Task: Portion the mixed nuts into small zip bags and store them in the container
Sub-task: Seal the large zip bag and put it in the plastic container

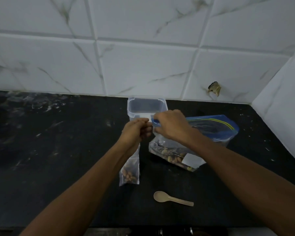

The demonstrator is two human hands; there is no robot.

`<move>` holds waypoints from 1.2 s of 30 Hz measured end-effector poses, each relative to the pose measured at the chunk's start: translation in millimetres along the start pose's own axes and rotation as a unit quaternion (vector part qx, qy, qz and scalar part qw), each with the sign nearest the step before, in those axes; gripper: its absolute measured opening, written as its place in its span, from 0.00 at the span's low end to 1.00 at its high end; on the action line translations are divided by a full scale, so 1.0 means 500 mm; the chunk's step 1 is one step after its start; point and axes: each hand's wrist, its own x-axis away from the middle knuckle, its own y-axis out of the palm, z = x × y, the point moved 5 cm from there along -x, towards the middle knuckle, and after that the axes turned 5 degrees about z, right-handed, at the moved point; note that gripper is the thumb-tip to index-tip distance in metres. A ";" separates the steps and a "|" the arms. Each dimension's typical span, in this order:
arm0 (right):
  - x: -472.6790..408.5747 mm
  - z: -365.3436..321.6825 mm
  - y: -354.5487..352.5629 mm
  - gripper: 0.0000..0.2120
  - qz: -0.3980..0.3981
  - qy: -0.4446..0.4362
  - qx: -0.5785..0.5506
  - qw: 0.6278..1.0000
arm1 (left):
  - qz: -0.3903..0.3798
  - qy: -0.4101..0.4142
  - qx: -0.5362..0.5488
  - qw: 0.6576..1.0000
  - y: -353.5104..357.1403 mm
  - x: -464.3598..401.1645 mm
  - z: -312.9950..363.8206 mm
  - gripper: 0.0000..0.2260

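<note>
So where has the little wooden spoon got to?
The wooden spoon lies on the black counter near the front edge, between the person's forearms, in front of the big nut bag and right of the small hanging zip bag.

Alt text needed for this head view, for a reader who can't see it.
Both hands, left and right, pinch the top of a small zip bag with nuts at its bottom, held above a black counter. Behind stands an open clear container; right lies a large nut bag, and a spoon lies nearer.
</note>
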 end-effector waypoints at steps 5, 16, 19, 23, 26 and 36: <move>-0.002 0.020 -0.008 0.13 -0.051 0.037 -0.089 0.994 | -0.081 0.067 -0.334 0.937 0.017 0.015 -0.061 0.15; -0.018 0.057 -0.089 0.09 0.030 0.071 -0.222 0.972 | 0.009 0.137 -0.499 0.856 0.018 -0.010 -0.104 0.13; -0.026 0.063 -0.147 0.05 0.067 0.065 -0.256 0.962 | 0.036 0.138 -0.514 0.846 0.010 -0.013 -0.097 0.15; -0.024 0.054 -0.140 0.05 0.022 0.043 -0.234 0.971 | -0.003 0.087 -0.516 0.852 0.010 -0.019 -0.094 0.10; -0.011 0.068 -0.139 0.19 -0.002 0.056 -0.211 0.976 | -0.055 0.071 -0.473 0.877 0.013 -0.016 -0.066 0.04; 0.047 0.111 -0.144 0.26 -0.058 0.043 -0.175 0.982 | -0.079 0.224 -0.104 0.966 0.073 0.034 0.154 0.05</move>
